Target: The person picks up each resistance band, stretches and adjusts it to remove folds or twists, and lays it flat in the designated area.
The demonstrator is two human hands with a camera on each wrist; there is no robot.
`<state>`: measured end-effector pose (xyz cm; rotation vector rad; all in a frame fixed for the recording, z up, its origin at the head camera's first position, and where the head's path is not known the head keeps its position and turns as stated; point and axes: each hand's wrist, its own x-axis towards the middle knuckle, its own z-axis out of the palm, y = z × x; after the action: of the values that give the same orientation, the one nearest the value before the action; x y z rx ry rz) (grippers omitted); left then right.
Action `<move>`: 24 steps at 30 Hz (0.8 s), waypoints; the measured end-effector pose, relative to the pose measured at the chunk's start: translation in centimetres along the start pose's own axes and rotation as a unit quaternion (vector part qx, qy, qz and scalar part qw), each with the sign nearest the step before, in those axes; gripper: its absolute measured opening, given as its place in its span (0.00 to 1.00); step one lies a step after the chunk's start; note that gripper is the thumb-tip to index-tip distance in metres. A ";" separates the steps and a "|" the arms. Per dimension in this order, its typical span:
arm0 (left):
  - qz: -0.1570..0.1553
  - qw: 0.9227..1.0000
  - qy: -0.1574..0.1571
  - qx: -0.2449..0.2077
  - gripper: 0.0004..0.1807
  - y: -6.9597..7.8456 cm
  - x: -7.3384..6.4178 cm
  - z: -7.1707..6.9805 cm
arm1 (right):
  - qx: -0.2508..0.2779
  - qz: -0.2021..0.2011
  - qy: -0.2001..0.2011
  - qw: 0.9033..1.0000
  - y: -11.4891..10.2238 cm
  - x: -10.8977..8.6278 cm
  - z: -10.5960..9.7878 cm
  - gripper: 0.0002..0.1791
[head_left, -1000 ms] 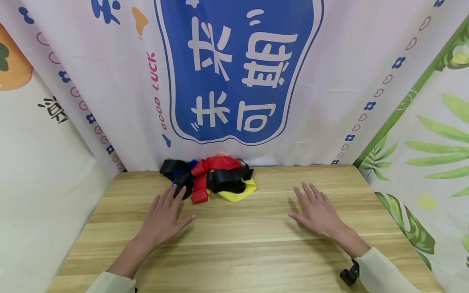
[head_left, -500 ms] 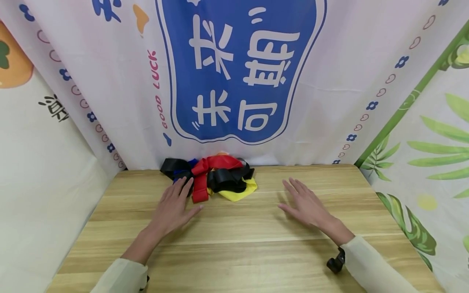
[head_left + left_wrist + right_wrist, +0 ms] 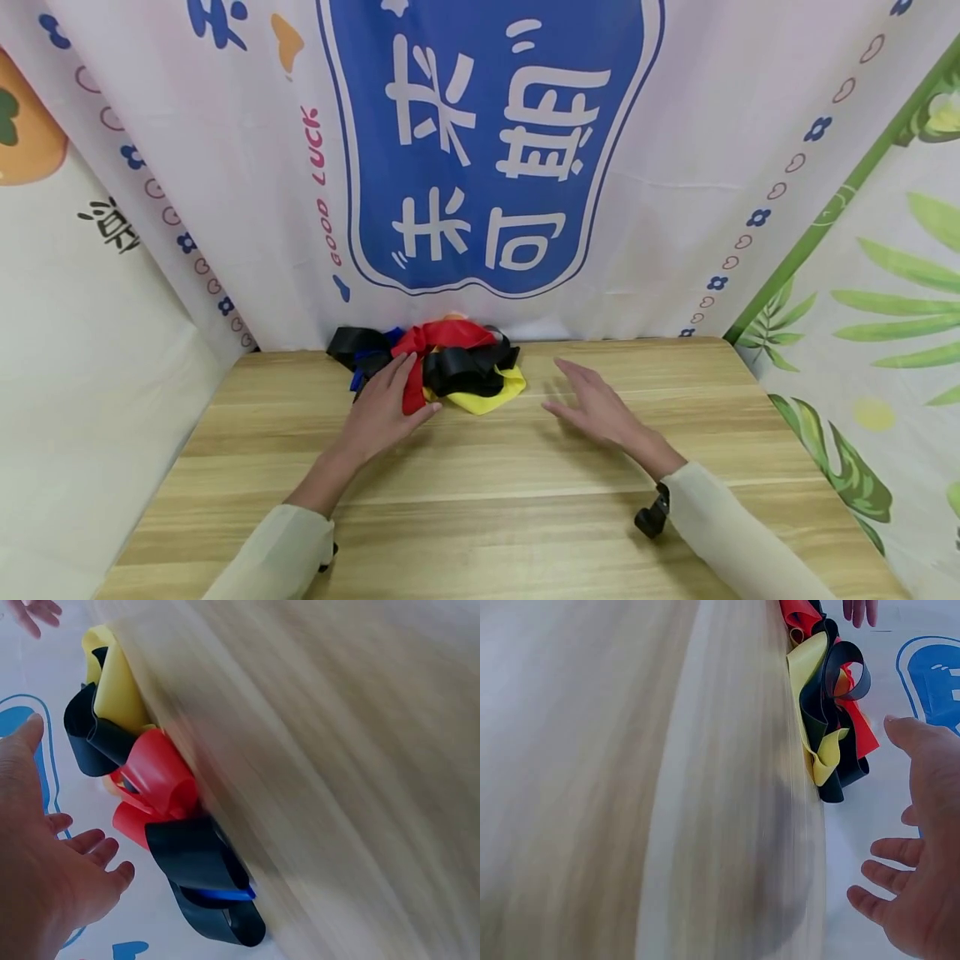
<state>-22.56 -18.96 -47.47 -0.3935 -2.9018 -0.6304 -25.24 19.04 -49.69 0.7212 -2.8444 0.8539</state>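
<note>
A tangled pile of flat, flexible bands lies at the table's back edge in the head view. It includes a red band (image 3: 453,333), a looped black band (image 3: 461,371), a yellow band (image 3: 487,402) and a bit of blue band (image 3: 225,894). My left hand (image 3: 377,422) hovers at the pile's left front, overlapping part of the red band from above; its fingers are spread and grip nothing, and the left wrist view shows a gap. To the pile's right, my right hand (image 3: 600,410) is held over the wood, fingers loosely extended, with nothing in it.
The wooden table (image 3: 525,517) reaches back to a hanging white cloth (image 3: 675,208) with a blue printed panel. Patterned cloths also hang at the left and right sides. A small black device (image 3: 651,518) is strapped at the right wrist.
Both hands have come inward toward the pile. The left moved right and slightly forward, over the red band; the right moved left. The bands have not visibly shifted.
</note>
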 end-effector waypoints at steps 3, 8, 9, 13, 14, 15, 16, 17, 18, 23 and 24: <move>-0.007 1.000 0.001 -0.022 0.55 0.5 0.8 0.3 | 0.034 0.016 -0.004 0.999 -0.3 0.9 0.4 0.48; -0.026 0.996 0.004 -0.080 0.54 1.1 1.8 0.8 | 0.087 0.030 0.006 0.996 -0.8 2.5 1.4 0.49; -0.029 0.996 0.007 -0.089 0.54 1.2 2.0 1.0 | 0.101 0.034 0.008 0.994 -0.9 2.8 1.7 0.49; -0.029 0.991 0.020 -0.126 0.53 1.4 2.8 1.4 | 0.161 0.052 0.014 0.986 -1.4 3.8 2.3 0.50; -0.027 0.990 0.022 -0.136 0.53 1.4 2.9 1.5 | 0.175 0.056 0.016 0.983 -1.5 4.0 2.5 0.50; -0.024 0.989 0.022 -0.147 0.53 1.4 3.1 1.6 | 0.185 0.061 0.019 0.981 -1.6 4.2 2.7 0.50; -0.021 0.987 0.022 -0.156 0.53 1.4 3.3 1.7 | 0.196 0.063 0.022 0.978 -1.7 4.4 2.8 0.50; -0.020 0.986 0.022 -0.164 0.53 1.4 3.5 1.8 | 0.207 0.067 0.025 0.976 -1.8 4.6 3.0 0.50; -0.021 0.985 0.021 -0.170 0.53 1.4 3.6 1.9 | 0.219 0.070 0.028 0.973 -1.8 4.8 3.2 0.50; -0.025 0.984 0.019 -0.177 0.51 1.4 4.2 2.3 | 0.256 0.089 0.045 0.962 -2.1 5.6 4.1 0.50; -0.026 0.984 0.018 -0.177 0.50 1.5 4.3 2.4 | 0.260 0.094 0.049 0.960 -2.2 5.8 4.3 0.50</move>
<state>-26.46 -15.68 -48.21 -0.3427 -2.7704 -1.1541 -29.12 12.74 -50.97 0.4295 -2.6396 1.6513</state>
